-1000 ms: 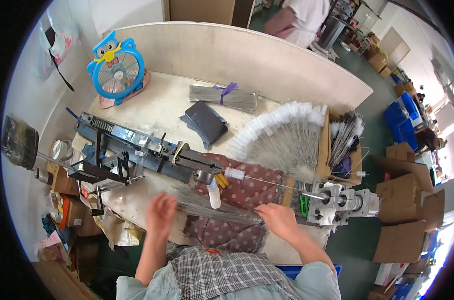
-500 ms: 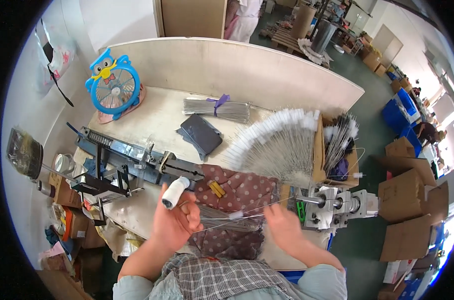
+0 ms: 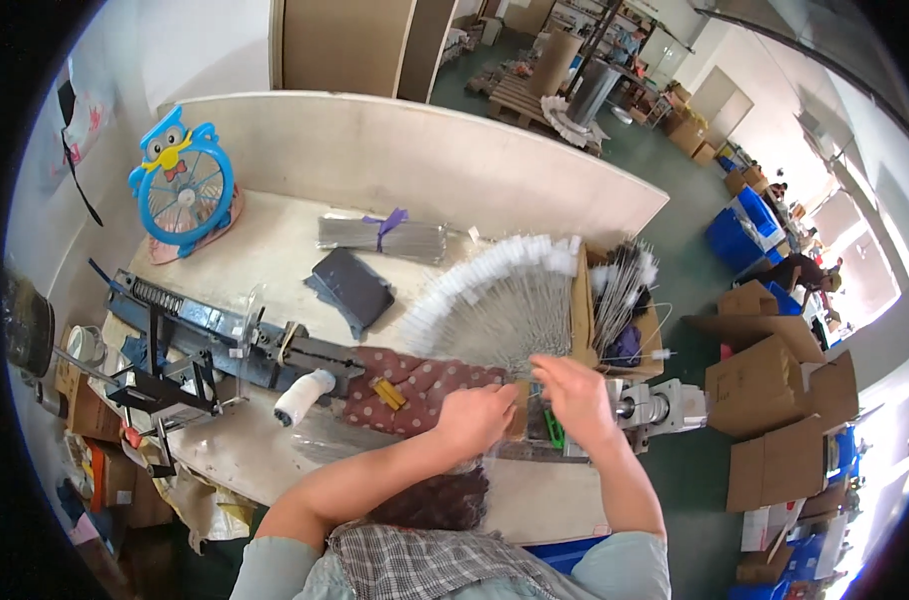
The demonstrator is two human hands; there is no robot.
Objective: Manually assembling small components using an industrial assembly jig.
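My left hand (image 3: 478, 418) has reached across to the right, above the brown polka-dot padded cloth (image 3: 435, 385). Its fingers are pinched together beside a small wooden block (image 3: 520, 412); anything in them is too small to make out. Just right of it is my right hand (image 3: 578, 400), fingers closed at the near edge of a fan of white-tipped wire brushes (image 3: 505, 300). What it grips is hidden. Below it lies a green piece (image 3: 554, 430), next to a metal spindle machine (image 3: 665, 408). Thin wires (image 3: 340, 440) lie partly under my left forearm.
Yellow pieces (image 3: 388, 393) rest on the cloth. A white roll (image 3: 305, 397) stands by the long metal rail fixture (image 3: 215, 330). Farther back are dark folded cloths (image 3: 350, 290), a tied wire bundle (image 3: 415, 240) and a blue fan (image 3: 185, 195). A carton (image 3: 584, 310) holds more brushes.
My left hand has moved right, away from the white roll, to beside my right hand. My right hand has moved forward. The wire stretched between them no longer shows. The view has shifted.
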